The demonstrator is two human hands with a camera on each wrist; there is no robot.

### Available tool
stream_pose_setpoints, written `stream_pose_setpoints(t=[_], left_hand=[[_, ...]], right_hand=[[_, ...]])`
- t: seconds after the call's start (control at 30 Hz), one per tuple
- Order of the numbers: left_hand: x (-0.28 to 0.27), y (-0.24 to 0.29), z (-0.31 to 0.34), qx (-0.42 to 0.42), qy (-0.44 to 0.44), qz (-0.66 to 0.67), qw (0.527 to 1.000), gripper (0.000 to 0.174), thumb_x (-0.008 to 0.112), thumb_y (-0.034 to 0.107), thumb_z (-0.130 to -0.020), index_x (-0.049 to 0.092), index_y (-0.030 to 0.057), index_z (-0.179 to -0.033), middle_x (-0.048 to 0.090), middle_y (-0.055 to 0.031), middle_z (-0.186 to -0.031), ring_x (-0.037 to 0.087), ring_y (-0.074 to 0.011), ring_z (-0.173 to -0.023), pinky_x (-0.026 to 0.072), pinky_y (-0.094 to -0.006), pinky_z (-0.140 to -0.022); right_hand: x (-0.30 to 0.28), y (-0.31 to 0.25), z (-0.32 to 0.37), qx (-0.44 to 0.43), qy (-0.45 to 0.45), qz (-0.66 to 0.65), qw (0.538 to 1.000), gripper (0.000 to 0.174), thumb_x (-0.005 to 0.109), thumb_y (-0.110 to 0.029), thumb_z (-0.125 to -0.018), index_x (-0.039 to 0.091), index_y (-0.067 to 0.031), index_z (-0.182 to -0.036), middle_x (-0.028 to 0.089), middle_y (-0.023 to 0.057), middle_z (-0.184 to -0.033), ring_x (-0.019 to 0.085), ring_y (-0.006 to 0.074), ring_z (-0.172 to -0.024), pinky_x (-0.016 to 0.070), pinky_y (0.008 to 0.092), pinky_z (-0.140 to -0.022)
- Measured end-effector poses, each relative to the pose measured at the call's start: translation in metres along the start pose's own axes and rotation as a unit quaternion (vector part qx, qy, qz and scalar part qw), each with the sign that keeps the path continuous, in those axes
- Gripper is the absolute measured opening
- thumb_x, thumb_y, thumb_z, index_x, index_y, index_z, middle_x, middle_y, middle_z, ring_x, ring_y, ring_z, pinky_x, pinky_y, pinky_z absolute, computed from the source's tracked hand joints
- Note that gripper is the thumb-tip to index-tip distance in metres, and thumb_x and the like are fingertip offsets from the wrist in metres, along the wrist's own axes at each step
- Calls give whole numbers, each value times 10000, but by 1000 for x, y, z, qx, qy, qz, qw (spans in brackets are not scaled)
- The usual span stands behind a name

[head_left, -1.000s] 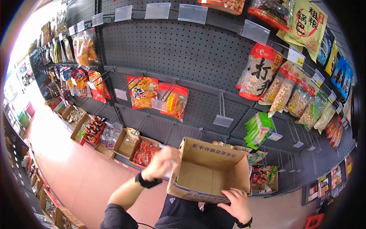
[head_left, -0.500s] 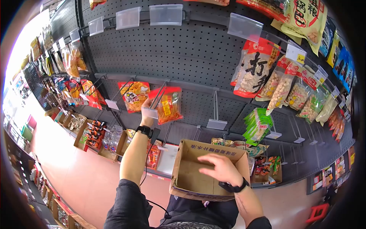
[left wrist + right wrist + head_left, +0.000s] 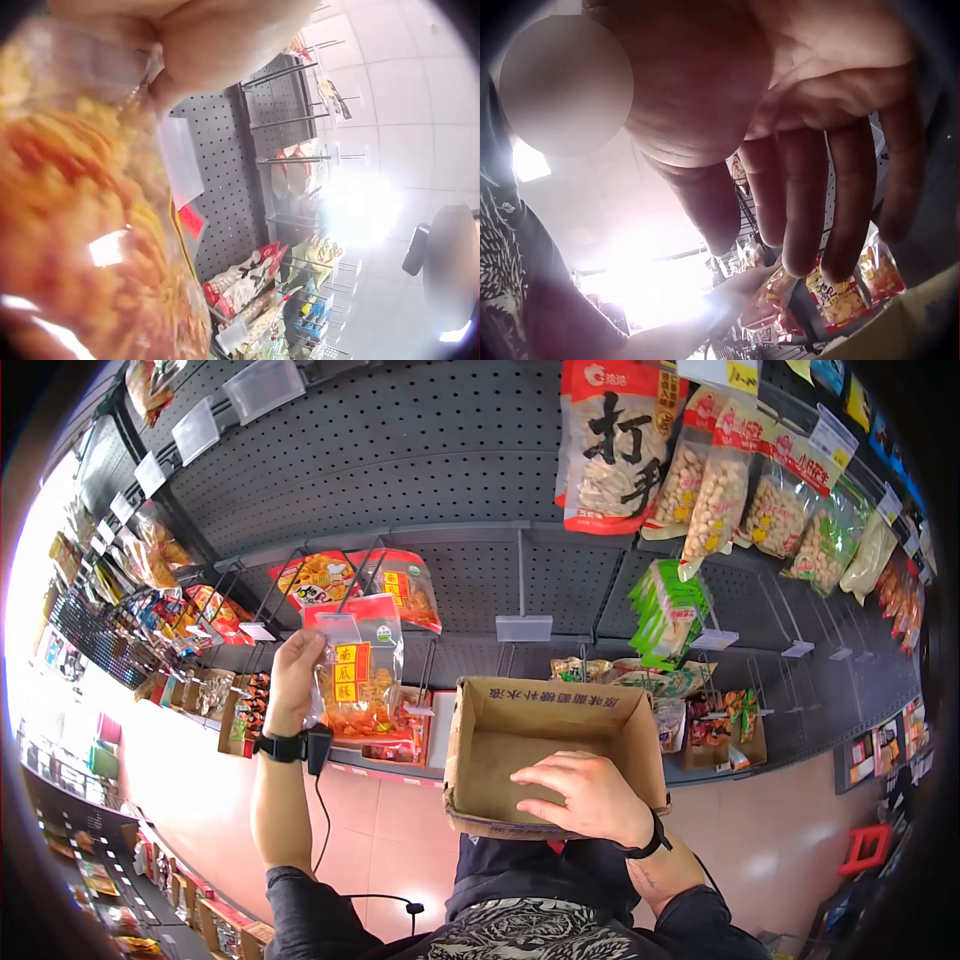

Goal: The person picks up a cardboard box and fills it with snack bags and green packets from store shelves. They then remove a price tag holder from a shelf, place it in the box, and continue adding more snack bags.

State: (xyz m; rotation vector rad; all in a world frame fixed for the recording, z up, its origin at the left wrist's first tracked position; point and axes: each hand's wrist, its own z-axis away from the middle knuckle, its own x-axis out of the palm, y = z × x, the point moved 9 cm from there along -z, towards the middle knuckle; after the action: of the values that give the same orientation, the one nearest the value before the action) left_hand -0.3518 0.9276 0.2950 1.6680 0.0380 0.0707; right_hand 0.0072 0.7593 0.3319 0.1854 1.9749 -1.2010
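Observation:
My left hand [image 3: 296,678] pinches the upper left edge of a red-topped clear snack bag [image 3: 362,685] with a yellow label. Up close in the left wrist view, the bag [image 3: 90,225] shows orange, crinkly pieces behind shiny plastic. An open cardboard box [image 3: 550,705] sits in front of my body, with nothing visible inside. Over its near right part hovers my right hand [image 3: 585,790], fingers relaxed and slightly bent, holding nothing. In the right wrist view the palm of the right hand [image 3: 802,112] and its loosely spread fingers show above the box edge [image 3: 900,322].
Behind the held bag, a similar bag [image 3: 405,588] and another red snack bag [image 3: 318,578] hang on hooks of the pegboard. Large nut bags [image 3: 615,455] and green packets [image 3: 668,612] hang to the right. A red stool [image 3: 866,850] stands on the floor at right.
My left hand reached up to the hooks, took hold of a snack bag and brought it down toward me. The right hand left the box's near rim and moved over the opening.

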Motion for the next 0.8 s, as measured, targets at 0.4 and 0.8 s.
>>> stream_pose_setpoints(t=[0.4, 0.8], left_hand=[[-24, -95, 54, -71, 155, 121, 978, 147, 580, 147, -976, 610, 47, -1079, 602, 9, -953, 530, -80, -830, 431, -216, -723], [241, 116, 188, 423, -147, -152, 881, 116, 648, 38, -848, 578, 30, -940, 705, -126, -858, 698, -257, -783, 532, -306, -631]], right_hand=[[-14, 38, 52, 59, 74, 1, 995, 289, 746, -246, -811, 684, -91, -1047, 689, 72, -911, 664, 260, -822, 539, 345, -717], [-36, 7, 57, -25, 116, -106, 987, 458, 758, -173, -788, 611, -56, -1206, 648, 134, -1125, 627, 328, -1027, 511, 377, -886]])
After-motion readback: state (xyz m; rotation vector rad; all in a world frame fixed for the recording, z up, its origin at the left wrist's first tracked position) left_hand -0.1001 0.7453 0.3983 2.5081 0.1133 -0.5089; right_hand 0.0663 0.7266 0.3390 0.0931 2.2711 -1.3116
